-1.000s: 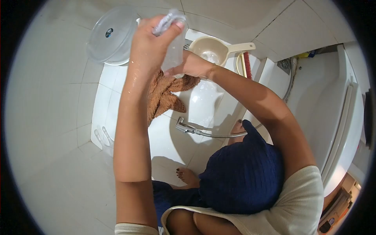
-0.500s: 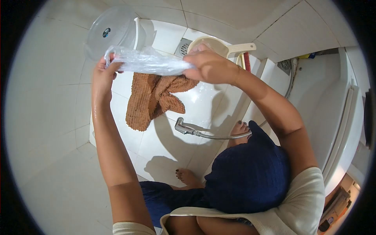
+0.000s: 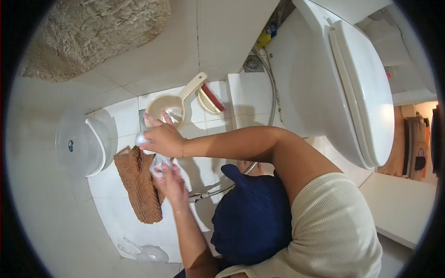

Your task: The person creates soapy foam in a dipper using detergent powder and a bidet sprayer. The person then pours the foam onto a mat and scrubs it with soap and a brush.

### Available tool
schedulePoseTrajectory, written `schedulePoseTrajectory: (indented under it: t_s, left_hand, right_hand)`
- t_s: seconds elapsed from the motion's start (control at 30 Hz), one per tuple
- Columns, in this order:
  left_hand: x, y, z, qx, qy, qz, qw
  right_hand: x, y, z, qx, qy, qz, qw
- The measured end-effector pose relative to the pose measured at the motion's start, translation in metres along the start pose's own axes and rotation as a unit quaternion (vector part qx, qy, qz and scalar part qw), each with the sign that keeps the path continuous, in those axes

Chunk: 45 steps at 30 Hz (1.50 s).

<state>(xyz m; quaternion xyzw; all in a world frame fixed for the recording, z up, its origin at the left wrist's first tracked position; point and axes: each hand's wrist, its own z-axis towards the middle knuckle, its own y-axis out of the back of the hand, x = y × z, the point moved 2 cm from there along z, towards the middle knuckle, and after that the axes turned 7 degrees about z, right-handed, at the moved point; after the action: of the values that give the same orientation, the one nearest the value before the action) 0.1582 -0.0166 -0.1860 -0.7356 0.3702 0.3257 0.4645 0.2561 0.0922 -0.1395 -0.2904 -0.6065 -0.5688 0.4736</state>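
A crumpled clear plastic bag point(image 3: 160, 163) is held between both hands, low over the tiled floor. My left hand point(image 3: 172, 185) pinches its lower end. My right hand point(image 3: 163, 138) grips the upper end, fingers bent round it and some stretched outward. Just left of the hands, a brown textured cloth point(image 3: 139, 185) lies on the white tiles, partly hidden by the bag. Behind my right hand stands a cream dipper point(image 3: 178, 123) with its handle pointing up and right.
A clear bucket point(image 3: 76, 143) with a white handle is at the left. A red-bristled brush point(image 3: 212, 99) lies beside the dipper. The shower hose point(image 3: 218, 190) runs past my knee. A toilet point(image 3: 343, 92) is at the right, and a shaggy mat point(image 3: 102, 32) at the upper left.
The view has turned toward the right, showing more of the toilet. The bag, stretched out between my hands half a second ago, is now bunched, with the hands close together.
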Motion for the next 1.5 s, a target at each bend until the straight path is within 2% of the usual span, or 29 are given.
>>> schedulePoseTrajectory:
  t_s: [0.07, 0.1, 0.13, 0.17, 0.23, 0.27, 0.3, 0.37, 0.43, 0.47, 0.53, 0.57, 0.63, 0.67, 0.77, 0.83, 0.9, 0.93, 1.0, 1.03, 1.1, 1.17, 1.23, 1.27, 1.33, 1.37, 1.43, 1.47, 1.5]
  left_hand:
    - [-0.044, 0.005, 0.003, -0.010, -0.085, 0.251, 0.964]
    - [-0.057, 0.013, 0.011, 0.002, -0.114, 0.279, 0.954]
    - [-0.069, 0.020, 0.019, 0.011, -0.143, 0.307, 0.941]
    - [-0.083, 0.024, 0.025, 0.010, -0.142, 0.306, 0.941]
    - [-0.104, 0.026, 0.033, 0.058, -0.131, 0.401, 0.905]
    - [-0.110, 0.025, 0.035, 0.055, -0.131, 0.401, 0.905]
    - [-0.115, 0.023, 0.037, 0.052, -0.143, 0.407, 0.901]
    - [-0.119, 0.025, 0.042, 0.046, -0.153, 0.414, 0.896]
    - [-0.118, 0.028, 0.048, 0.111, -0.156, 0.435, 0.880]
    - [-0.124, 0.009, 0.041, 0.108, -0.154, 0.436, 0.880]
    - [-0.134, -0.029, 0.019, 0.147, -0.301, 0.580, 0.742]
    - [-0.134, -0.024, 0.016, 0.147, -0.299, 0.580, 0.743]
    - [-0.132, -0.020, 0.004, 0.262, -0.371, 0.711, 0.538]
    - [-0.133, -0.017, -0.002, 0.264, -0.285, 0.722, 0.572]
    - [-0.138, -0.026, -0.020, 0.293, -0.236, 0.718, 0.585]
    - [-0.133, -0.027, -0.022, 0.297, -0.228, 0.704, 0.603]
    - [-0.124, -0.014, -0.013, 0.328, -0.284, 0.740, 0.514]
    - [-0.118, -0.011, -0.011, 0.333, -0.286, 0.738, 0.512]
    - [-0.111, -0.006, -0.005, 0.292, -0.286, 0.717, 0.564]
    - [-0.101, 0.000, -0.005, 0.299, -0.290, 0.715, 0.562]
    - [-0.086, 0.017, -0.001, 0.200, -0.235, 0.577, 0.756]
    - [-0.081, 0.017, -0.004, 0.180, -0.268, 0.588, 0.742]
    - [-0.075, 0.022, -0.004, 0.096, -0.218, 0.492, 0.838]
    - [-0.068, 0.020, -0.006, 0.097, -0.217, 0.492, 0.838]
    - [-0.054, 0.016, -0.009, 0.015, -0.191, 0.333, 0.923]
    - [-0.049, 0.011, -0.011, 0.013, -0.191, 0.333, 0.923]
    - [-0.041, 0.003, -0.014, -0.036, -0.177, 0.297, 0.938]
    - [-0.040, 0.005, -0.011, -0.051, -0.144, 0.288, 0.945]
    - [-0.041, 0.005, -0.009, -0.051, -0.144, 0.288, 0.946]
  right_hand:
    - [-0.010, 0.011, -0.013, 0.060, 0.013, -0.051, 0.997]
    - [-0.013, 0.015, -0.020, 0.058, 0.011, -0.052, 0.997]
    - [-0.014, 0.015, -0.026, 0.124, 0.006, -0.007, 0.992]
    - [-0.016, 0.011, -0.030, 0.190, 0.002, 0.040, 0.981]
    - [-0.016, 0.002, -0.035, 0.222, -0.010, 0.116, 0.968]
    - [-0.014, -0.004, -0.038, 0.270, -0.038, 0.293, 0.917]
    - [-0.012, -0.007, -0.041, 0.307, -0.067, 0.459, 0.831]
    - [0.002, 0.004, -0.042, 0.339, -0.096, 0.461, 0.814]
    - [0.019, 0.018, -0.041, 0.381, -0.014, 0.177, 0.907]
    - [0.016, 0.016, -0.040, 0.383, -0.015, 0.180, 0.906]
    - [0.016, 0.013, -0.042, 0.420, 0.060, 0.225, 0.877]
    - [0.014, 0.015, -0.040, 0.421, 0.059, 0.225, 0.877]
    - [0.009, 0.017, -0.039, 0.461, 0.060, 0.206, 0.861]
    - [0.006, 0.016, -0.039, 0.458, 0.059, 0.208, 0.862]
    - [-0.001, 0.005, -0.042, 0.506, 0.086, 0.207, 0.833]
    - [-0.001, -0.004, -0.049, 0.536, 0.044, 0.253, 0.804]
    - [0.003, -0.001, -0.045, 0.541, 0.059, 0.246, 0.802]
    - [-0.003, 0.000, -0.043, 0.539, 0.024, 0.261, 0.800]
    - [-0.010, -0.001, -0.041, 0.519, -0.032, 0.291, 0.803]
    - [-0.011, -0.002, -0.043, 0.513, -0.032, 0.291, 0.807]
    - [-0.012, -0.001, -0.044, 0.459, -0.040, 0.387, 0.798]
    - [-0.011, 0.001, -0.048, 0.454, -0.060, 0.413, 0.787]
    - [-0.010, 0.004, -0.050, 0.409, -0.109, 0.493, 0.760]
    - [-0.009, 0.005, -0.051, 0.408, -0.110, 0.493, 0.761]
    - [-0.004, 0.006, -0.051, 0.380, -0.056, 0.507, 0.772]
    - [-0.003, 0.007, -0.050, 0.382, -0.056, 0.507, 0.771]
    - [0.011, 0.017, -0.045, 0.373, 0.046, 0.303, 0.876]
    - [0.016, 0.019, -0.043, 0.375, 0.045, 0.303, 0.875]
    - [0.022, 0.021, -0.040, 0.370, 0.068, 0.201, 0.905]
